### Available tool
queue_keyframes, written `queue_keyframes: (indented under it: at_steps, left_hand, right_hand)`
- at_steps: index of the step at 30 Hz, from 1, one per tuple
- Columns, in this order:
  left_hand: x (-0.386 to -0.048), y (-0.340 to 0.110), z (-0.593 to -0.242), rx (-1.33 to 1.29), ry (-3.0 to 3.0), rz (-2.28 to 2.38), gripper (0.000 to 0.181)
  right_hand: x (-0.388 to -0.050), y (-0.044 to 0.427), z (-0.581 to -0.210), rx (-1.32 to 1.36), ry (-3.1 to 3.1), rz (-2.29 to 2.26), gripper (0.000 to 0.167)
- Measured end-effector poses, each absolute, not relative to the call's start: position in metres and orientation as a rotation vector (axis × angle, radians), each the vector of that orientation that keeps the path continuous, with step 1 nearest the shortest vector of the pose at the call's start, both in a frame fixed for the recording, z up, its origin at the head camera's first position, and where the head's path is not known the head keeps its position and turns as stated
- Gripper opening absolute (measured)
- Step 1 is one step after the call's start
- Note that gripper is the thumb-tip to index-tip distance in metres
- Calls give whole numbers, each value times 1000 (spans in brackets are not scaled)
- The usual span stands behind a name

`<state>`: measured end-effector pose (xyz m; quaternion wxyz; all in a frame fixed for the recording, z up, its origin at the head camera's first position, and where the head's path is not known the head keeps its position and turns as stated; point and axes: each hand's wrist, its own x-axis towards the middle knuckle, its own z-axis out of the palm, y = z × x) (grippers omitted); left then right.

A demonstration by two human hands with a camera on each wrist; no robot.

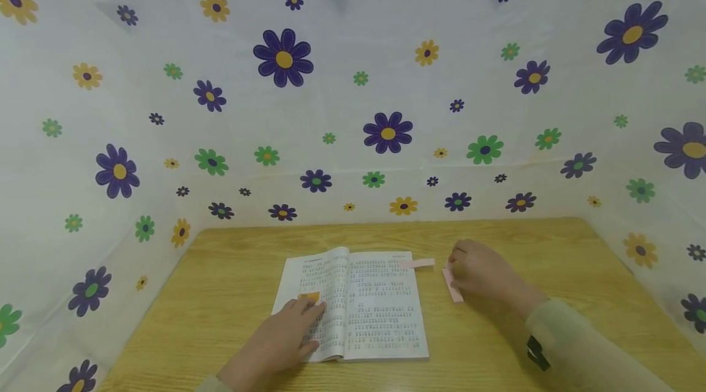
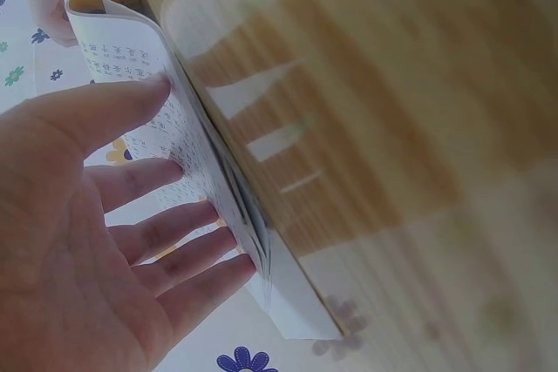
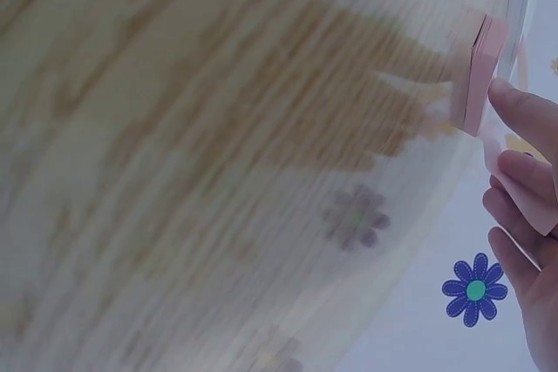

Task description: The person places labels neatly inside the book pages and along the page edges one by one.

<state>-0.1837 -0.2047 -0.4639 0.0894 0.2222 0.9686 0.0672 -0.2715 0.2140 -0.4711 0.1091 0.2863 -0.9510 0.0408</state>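
From here, the open book [image 1: 386, 312] sits well in from the table's [image 1: 209, 282] left and back edges, its spine running front to back. A strip of wood separates its right edge from the pink pad [image 1: 456, 295], whose long axis slants from far left to near right. The pad lies under the right hand [image 1: 482, 269], which pinches a pink slip [image 3: 523, 202]. A pink tab [image 1: 423, 263] juts rightward past the right page. The left hand [image 1: 281, 334], fingers extended, rests on the left page.
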Motion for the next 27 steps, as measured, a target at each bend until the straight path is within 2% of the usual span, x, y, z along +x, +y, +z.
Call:
queue_keyframes:
  at_steps: [13,27]
  left_hand:
    - [-183,-204,-462,667,2885,203,64]
    - [-183,-204,-462,678,2885,211,64]
  right_hand:
    - [-271,211,-468,820,-2805,101,32]
    - [-270,208,-468,856,-2716,53,20]
